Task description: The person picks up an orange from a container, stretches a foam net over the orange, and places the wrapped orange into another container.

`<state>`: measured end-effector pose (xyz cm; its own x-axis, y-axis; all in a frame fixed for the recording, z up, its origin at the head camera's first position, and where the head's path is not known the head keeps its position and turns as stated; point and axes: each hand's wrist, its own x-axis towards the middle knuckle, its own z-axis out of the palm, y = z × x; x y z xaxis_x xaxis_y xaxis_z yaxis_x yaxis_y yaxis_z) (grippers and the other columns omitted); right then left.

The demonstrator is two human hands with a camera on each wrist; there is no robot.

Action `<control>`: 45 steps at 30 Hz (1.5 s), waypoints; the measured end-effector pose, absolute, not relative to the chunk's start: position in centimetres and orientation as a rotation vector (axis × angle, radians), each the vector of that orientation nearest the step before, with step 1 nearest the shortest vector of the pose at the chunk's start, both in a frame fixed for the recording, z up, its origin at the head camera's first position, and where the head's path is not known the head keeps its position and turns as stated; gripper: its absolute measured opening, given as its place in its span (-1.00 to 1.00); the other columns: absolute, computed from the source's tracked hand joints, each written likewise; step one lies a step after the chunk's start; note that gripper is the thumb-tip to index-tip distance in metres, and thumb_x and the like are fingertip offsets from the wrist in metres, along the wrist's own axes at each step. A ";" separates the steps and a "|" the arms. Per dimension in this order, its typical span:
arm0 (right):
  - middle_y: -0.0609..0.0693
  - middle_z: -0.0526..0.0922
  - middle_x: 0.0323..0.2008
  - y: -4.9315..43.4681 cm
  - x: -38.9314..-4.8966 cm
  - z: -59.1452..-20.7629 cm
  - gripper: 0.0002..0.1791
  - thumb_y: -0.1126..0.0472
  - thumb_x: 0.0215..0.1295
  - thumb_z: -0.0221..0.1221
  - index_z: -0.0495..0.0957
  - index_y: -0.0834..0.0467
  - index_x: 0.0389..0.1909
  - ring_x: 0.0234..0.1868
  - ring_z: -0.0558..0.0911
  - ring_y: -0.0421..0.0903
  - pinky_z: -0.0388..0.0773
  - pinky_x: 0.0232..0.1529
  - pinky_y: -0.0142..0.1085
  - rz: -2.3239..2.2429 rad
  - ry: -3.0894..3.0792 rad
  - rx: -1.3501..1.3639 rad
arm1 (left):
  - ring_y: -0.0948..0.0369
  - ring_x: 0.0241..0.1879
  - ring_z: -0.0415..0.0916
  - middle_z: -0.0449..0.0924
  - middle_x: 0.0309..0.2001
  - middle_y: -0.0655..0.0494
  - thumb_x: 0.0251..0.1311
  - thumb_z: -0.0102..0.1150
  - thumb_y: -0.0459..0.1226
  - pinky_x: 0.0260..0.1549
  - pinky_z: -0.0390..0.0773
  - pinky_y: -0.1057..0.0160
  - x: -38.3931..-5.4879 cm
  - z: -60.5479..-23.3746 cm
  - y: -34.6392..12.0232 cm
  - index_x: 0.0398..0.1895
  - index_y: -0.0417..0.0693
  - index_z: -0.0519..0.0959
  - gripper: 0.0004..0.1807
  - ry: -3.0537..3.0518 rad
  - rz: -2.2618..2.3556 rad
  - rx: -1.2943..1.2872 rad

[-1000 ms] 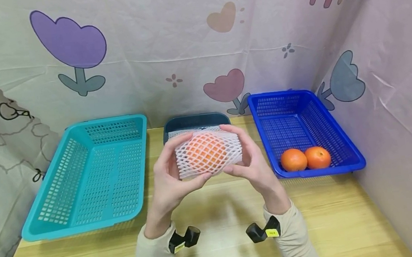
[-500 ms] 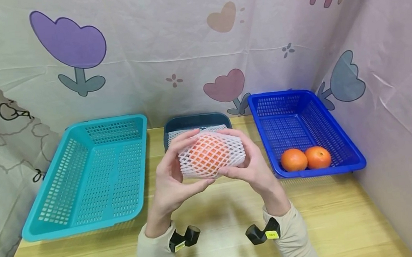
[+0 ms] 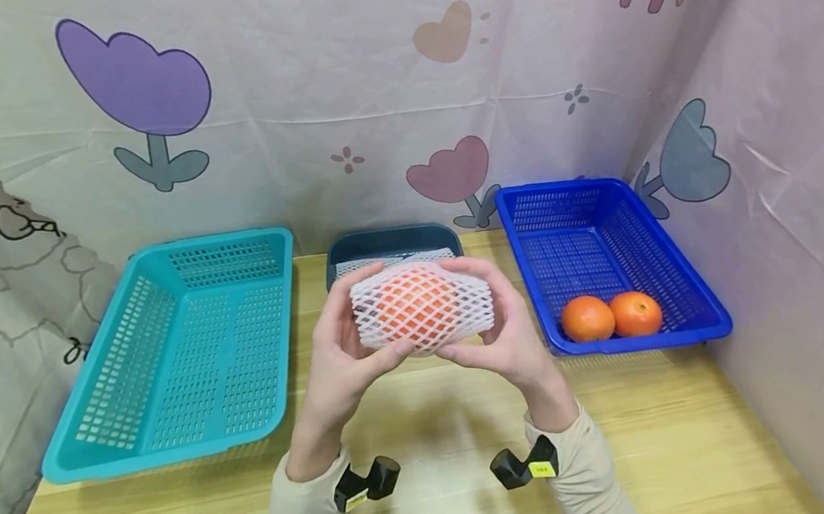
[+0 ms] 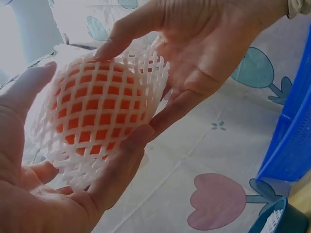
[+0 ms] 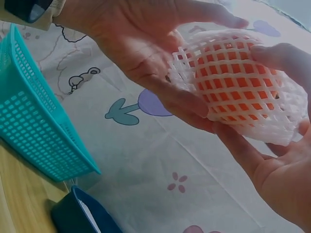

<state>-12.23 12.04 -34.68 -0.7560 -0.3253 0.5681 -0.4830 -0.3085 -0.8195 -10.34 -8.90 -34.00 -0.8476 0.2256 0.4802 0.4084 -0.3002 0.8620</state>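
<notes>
A person holds an orange [image 3: 417, 302], wrapped in a white foam net [image 3: 476, 307], above the counter [image 3: 444, 488]. Fingers of the left hand [image 3: 338, 355] and right hand [image 3: 505, 338] are clamped round the net from either side, thumbs nearest the wearer. Netting reaches past the fruit at both ends. Behind sits a dark tray [image 3: 390, 232] with more netting [image 3: 393, 262]. A teal basket [image 3: 177, 462] stands at left; at right, a blue basket [image 3: 647, 342] holds two bare oranges [image 3: 588, 319]. An uneven pull could push the fruit out one end and drop it; a hard tug might tear the thin mesh.
</notes>
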 end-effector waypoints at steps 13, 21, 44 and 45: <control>0.32 0.29 0.37 11.9 -12.4 -34.5 -0.21 0.32 0.00 0.51 0.39 0.07 0.28 0.34 0.26 0.32 0.45 0.24 -0.05 2.136 -1.704 1.197 | -0.09 0.11 0.39 0.32 0.23 -0.24 -0.08 0.47 -0.54 -0.05 0.65 0.09 -10.2 -33.8 -8.8 0.34 -0.23 0.32 -0.16 -1.718 -2.330 -0.820; 0.29 0.26 0.40 12.0 -12.3 -34.2 -0.07 0.02 0.11 0.45 0.21 0.26 0.41 0.33 0.29 0.26 0.42 0.25 -0.08 2.137 -1.742 1.182 | -0.16 0.16 0.37 0.31 0.27 -0.28 -0.23 0.49 -0.63 0.04 0.60 0.09 -10.4 -34.0 -9.0 0.30 -0.36 0.31 -0.10 -1.677 -2.187 -0.946; 0.19 0.42 0.20 11.8 -11.9 -34.5 -0.15 -0.05 0.11 0.44 0.32 0.25 0.32 0.11 0.46 0.08 0.59 0.01 -0.26 2.244 -1.816 1.019 | -0.22 0.29 0.22 0.17 0.37 -0.37 -0.36 0.54 -0.63 0.18 0.49 0.04 -10.5 -33.9 -8.8 0.36 -0.43 0.15 0.09 -1.642 -2.068 -1.085; 0.18 0.42 0.20 11.7 -11.9 -34.5 -0.16 -0.04 0.11 0.45 0.33 0.24 0.32 0.11 0.46 0.07 0.59 0.01 -0.27 2.256 -1.782 1.011 | -0.21 0.30 0.22 0.15 0.39 -0.37 -0.33 0.57 -0.59 0.19 0.48 0.04 -10.4 -34.0 -8.7 0.40 -0.40 0.10 0.14 -1.632 -2.100 -1.066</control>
